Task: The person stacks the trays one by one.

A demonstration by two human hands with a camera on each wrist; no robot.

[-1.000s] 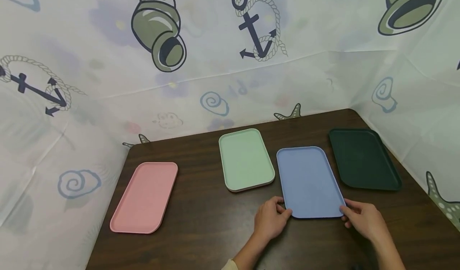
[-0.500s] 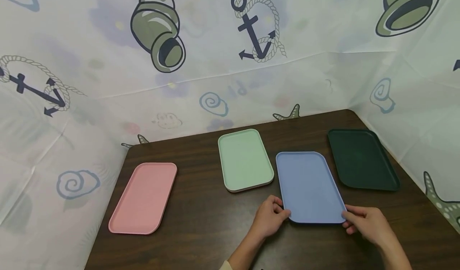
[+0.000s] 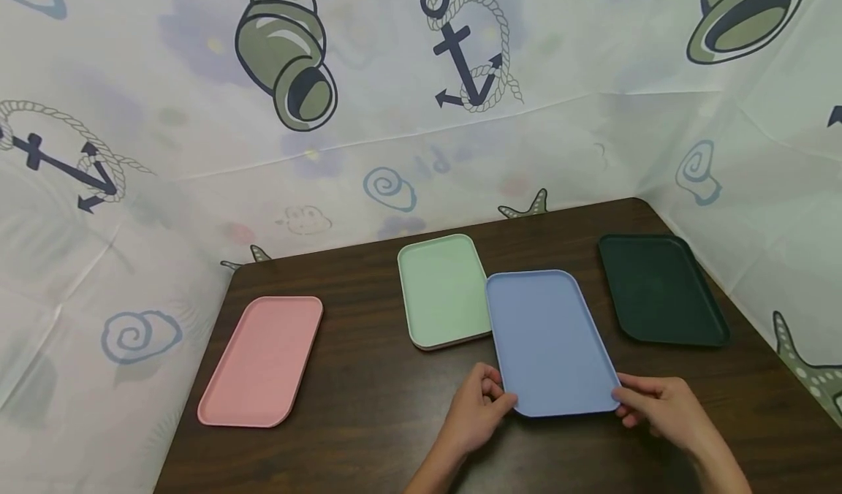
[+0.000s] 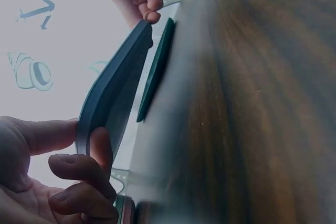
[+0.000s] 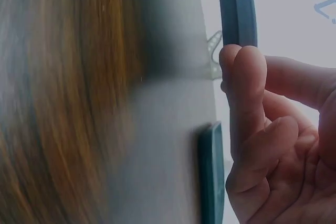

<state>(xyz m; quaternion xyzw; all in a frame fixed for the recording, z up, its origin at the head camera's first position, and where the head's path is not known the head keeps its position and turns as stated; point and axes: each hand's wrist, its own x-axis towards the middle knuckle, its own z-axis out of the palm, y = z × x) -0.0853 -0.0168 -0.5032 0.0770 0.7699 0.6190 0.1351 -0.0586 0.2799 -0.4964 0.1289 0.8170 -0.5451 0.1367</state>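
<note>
A blue rectangular tray with rounded corners is held between both hands, raised off the table as the wrist views show. My left hand pinches its near left corner; thumb and fingertips meet on the rim in the left wrist view. At the near right corner, my right hand pinches the rim, with fingers under the edge. The blue tray's far left corner overlaps the right edge of a light green tray, which seems stacked on something with a darker edge.
On the brown wooden table, a pink tray lies at the left. A dark green tray lies at the right, near the table's right edge. A white curtain with printed shells and anchors hangs behind and along the sides.
Both hands first drew the blue tray a little toward the person. It has since shifted left, so that it overlaps the light green tray. The other trays have stayed put.
</note>
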